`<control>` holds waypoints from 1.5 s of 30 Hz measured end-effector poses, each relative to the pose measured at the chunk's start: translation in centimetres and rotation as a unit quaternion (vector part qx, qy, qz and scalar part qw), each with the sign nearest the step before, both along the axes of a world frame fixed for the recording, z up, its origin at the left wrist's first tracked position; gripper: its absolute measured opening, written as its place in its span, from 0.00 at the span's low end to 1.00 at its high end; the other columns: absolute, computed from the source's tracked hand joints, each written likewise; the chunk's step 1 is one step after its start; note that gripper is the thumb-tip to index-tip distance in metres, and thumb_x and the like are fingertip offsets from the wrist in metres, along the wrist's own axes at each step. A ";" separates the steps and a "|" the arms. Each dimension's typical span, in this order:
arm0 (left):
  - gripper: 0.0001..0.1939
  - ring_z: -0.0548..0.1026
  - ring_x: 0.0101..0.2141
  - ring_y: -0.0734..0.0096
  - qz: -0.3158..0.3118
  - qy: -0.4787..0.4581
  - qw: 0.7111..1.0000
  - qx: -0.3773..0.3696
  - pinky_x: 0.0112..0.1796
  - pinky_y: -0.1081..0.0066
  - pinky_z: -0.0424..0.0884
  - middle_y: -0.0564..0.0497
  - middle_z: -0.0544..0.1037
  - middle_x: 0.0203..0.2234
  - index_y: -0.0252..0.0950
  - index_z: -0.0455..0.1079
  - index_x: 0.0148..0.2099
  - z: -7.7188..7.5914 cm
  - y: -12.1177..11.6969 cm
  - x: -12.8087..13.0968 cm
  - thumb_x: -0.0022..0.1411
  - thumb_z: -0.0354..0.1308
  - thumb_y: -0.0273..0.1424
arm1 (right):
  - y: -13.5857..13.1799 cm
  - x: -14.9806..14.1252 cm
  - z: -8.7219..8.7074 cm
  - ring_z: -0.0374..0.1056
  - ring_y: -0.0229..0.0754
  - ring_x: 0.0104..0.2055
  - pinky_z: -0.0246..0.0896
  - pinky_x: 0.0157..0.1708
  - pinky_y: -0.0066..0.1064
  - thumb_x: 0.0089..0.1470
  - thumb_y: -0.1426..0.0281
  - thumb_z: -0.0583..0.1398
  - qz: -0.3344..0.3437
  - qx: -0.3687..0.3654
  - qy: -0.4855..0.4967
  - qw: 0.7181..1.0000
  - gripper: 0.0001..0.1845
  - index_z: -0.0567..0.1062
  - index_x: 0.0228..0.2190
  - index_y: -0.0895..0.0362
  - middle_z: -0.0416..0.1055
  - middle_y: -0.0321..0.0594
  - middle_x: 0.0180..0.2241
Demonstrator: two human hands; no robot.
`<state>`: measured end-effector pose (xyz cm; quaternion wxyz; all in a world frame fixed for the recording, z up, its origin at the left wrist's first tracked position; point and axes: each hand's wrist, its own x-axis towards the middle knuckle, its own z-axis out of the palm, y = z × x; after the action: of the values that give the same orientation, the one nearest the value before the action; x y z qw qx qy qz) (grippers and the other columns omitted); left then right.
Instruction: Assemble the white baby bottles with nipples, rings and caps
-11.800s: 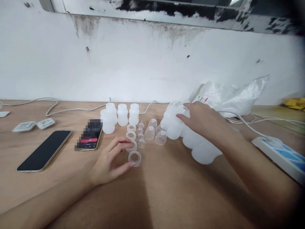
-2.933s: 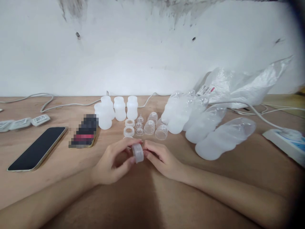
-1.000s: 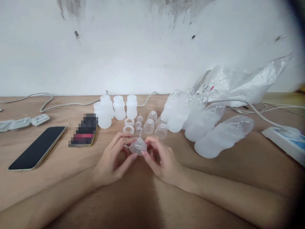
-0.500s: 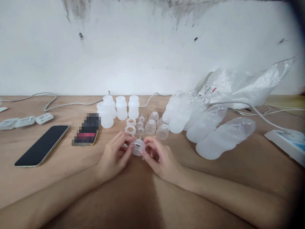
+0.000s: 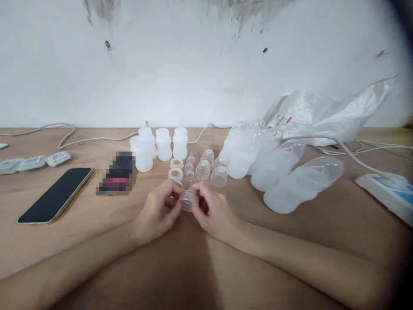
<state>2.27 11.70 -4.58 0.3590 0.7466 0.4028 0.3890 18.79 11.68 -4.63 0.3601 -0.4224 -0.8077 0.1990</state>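
Note:
Between my two hands, low over the wooden table, is a clear ribbed plastic piece [image 5: 187, 202]. Whether it is one part or a stack of thin discs I cannot tell. My left hand [image 5: 163, 206] pinches it from the left with thumb and fingers. From the right, my right hand [image 5: 213, 209] does the same. Just beyond the fingers are translucent screw rings [image 5: 175, 174], clear bottle nipples [image 5: 190, 175] in a column, and several clear dome caps [image 5: 219, 176]. One slender nipple tip shows right behind the held piece.
White baby bottles without tops [image 5: 163, 145] stand behind. Capped baby bottles [image 5: 238, 155] cluster at right, two of them lying over. Two phones [image 5: 56, 196], small white packs [image 5: 33, 162] and cables are left. A power strip [image 5: 387, 189] and plastic bag [image 5: 309, 114] are right.
My fingers have closed in around the clear piece, which looks level now where its upper rim was tilted. The view has shifted slightly; the other things stay in place.

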 end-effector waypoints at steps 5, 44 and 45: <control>0.04 0.70 0.30 0.75 0.030 -0.012 0.999 0.018 0.25 0.77 0.70 0.51 0.67 0.34 0.37 0.61 0.38 0.1 0.1 -0.2 0.59 0.49 0.27 | 0.2 0.2 0.5 0.56 0.31 0.21 0.51 0.20 0.23 0.52 0.66 0.55 0.025 -0.072 0.070 0.995 0.09 0.57 0.32 0.55 0.58 0.30 0.22; 0.25 0.69 0.42 0.56 0.376 0.131 0.902 0.164 0.43 0.58 0.64 0.44 0.70 0.40 0.35 0.61 0.44 2.2 7.6 -7.1 0.46 0.59 0.43 | 1.7 0.6 -0.1 0.65 0.40 0.43 0.61 0.43 0.35 0.43 0.73 0.62 0.128 -0.223 0.305 0.917 0.22 0.66 0.42 0.51 0.64 0.40 0.46; 0.25 0.68 0.43 0.56 0.369 0.121 0.902 0.189 0.43 0.57 0.64 0.44 0.70 0.41 0.36 0.60 0.45 2.2 7.0 -6.8 0.47 0.59 0.42 | 1.7 0.7 0.0 0.65 0.40 0.43 0.61 0.44 0.36 0.43 0.72 0.62 0.125 -0.224 0.307 0.917 0.22 0.65 0.42 0.51 0.64 0.40 0.46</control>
<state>-4.49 18.71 -2.36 -0.0090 0.6397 0.6087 0.4693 19.44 13.36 -4.67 0.4588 -0.3058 -0.6379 0.5376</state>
